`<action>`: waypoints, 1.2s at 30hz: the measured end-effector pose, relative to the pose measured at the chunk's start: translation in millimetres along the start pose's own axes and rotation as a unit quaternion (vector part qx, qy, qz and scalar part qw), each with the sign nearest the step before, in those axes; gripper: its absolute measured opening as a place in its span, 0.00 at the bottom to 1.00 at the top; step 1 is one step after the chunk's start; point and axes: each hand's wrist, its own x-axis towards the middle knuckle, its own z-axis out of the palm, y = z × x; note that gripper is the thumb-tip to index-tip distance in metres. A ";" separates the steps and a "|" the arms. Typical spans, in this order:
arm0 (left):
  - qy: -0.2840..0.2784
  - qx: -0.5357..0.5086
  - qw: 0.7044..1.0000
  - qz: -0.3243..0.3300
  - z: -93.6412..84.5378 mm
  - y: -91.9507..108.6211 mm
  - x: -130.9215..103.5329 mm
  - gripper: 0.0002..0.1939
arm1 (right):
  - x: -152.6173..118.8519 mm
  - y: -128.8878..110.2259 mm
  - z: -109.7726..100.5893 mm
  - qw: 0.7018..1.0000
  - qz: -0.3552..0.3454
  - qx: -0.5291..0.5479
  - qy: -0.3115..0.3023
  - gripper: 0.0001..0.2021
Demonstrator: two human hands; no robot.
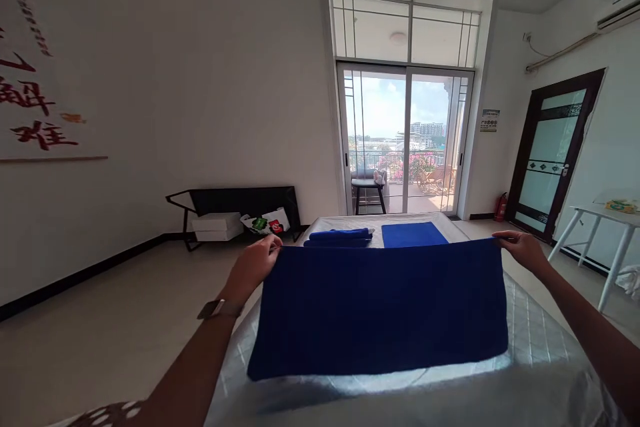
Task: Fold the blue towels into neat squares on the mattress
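At the far left, a wall hanging (40, 113) with large red characters is hanging on the pale wall. A low black stand (243, 201) is standing along that wall farther right, with white boxes (216, 225) and a printed bag (267, 221) sitting at its lower part. In front of these, the person's left hand (256, 263), with a watch (213, 309) circling its wrist, is pinching the upper left corner of a dark blue cloth (383, 310) between thumb and fingers. The cloth is spreading out between both hands over a mattress (537, 330) with a shiny, quilted cover, its upper edge running almost straight and its lower edge hanging toward the person; whether that edge is touching the mattress, one cannot tell. Beyond the cloth, a folded blue stack (339, 236) is lying on the mattress, and a flat blue piece (414, 235) is lying just to its right, both partly hiding behind the upper edge. Behind them, a sliding glass door (407, 140) is letting in daylight. The right hand (524, 253) is gripping the cloth's upper right corner with its fingertips, the arm reaching in from the right. Farther right, a white table (605, 219) is holding a yellow and green packet (621, 205)
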 end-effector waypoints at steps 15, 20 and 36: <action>0.086 -0.050 0.995 -0.012 46.1 -27.3 -82.1 0.15 | -44.1 26.6 27.9 0.998 0.041 0.044 0.008 0.16; -0.063 -0.068 0.996 -0.011 94.9 -48.6 -141.0 0.15 | -101.1 60.3 59.6 0.991 0.063 -0.001 -0.119 0.13; -0.167 0.033 0.985 -0.023 90.8 -61.5 -203.7 0.22 | -145.4 89.5 45.8 0.970 0.040 -0.097 -0.218 0.15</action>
